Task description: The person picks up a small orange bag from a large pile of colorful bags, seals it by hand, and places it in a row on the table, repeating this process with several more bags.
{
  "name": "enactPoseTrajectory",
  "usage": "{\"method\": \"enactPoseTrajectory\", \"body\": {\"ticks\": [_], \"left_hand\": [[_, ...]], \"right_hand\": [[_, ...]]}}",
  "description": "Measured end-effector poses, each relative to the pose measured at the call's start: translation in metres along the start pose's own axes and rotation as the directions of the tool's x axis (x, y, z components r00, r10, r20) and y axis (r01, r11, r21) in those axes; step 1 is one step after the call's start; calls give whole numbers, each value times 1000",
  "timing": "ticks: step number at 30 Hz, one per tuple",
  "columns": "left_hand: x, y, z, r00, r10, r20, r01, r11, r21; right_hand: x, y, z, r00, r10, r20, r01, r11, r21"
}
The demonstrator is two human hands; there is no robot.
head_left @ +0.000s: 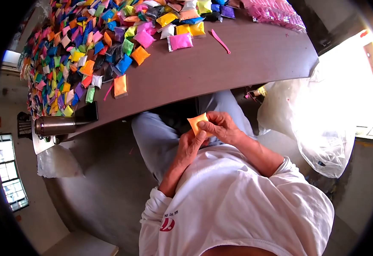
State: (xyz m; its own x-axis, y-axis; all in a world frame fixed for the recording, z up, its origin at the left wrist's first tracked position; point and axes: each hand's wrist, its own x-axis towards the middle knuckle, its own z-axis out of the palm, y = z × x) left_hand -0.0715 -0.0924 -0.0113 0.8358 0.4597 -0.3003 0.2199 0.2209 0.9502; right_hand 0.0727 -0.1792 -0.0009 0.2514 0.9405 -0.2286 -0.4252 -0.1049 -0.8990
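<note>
Above my lap, a small light-orange packet (196, 122) is pinched between both hands. My left hand (189, 144) is closed on its lower edge, thumb pointing up. My right hand (221, 127) grips its right side, with the thumb lying across the front and the fingers curled behind. Part of the packet is hidden by the thumbs. On the brown table (173, 81) ahead lie an orange packet (120, 86), a pink packet (180, 42) and a pink plastic stick (220, 41), all apart from my hands.
A large heap of multicoloured packets (84, 55) covers the table's left and far side. Pink bundled sticks (276, 15) lie at the far right. A metal cylinder (56, 126) is at the left corner. Clear plastic bags (323, 145) hang at the right.
</note>
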Motion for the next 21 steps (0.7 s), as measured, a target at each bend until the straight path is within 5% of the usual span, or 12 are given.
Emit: {"method": "enactPoseTrajectory", "body": {"ticks": [16,21], "left_hand": [[-10,-16,-3,1000,16,10,-15,996,-89],[-10,-25,-5,1000,22,15,-19,988,-155]], "right_hand": [[6,17,0,999,22,29,-21,1000,-18],[-2,21,-17,967,252,47,-255,963,90]]}}
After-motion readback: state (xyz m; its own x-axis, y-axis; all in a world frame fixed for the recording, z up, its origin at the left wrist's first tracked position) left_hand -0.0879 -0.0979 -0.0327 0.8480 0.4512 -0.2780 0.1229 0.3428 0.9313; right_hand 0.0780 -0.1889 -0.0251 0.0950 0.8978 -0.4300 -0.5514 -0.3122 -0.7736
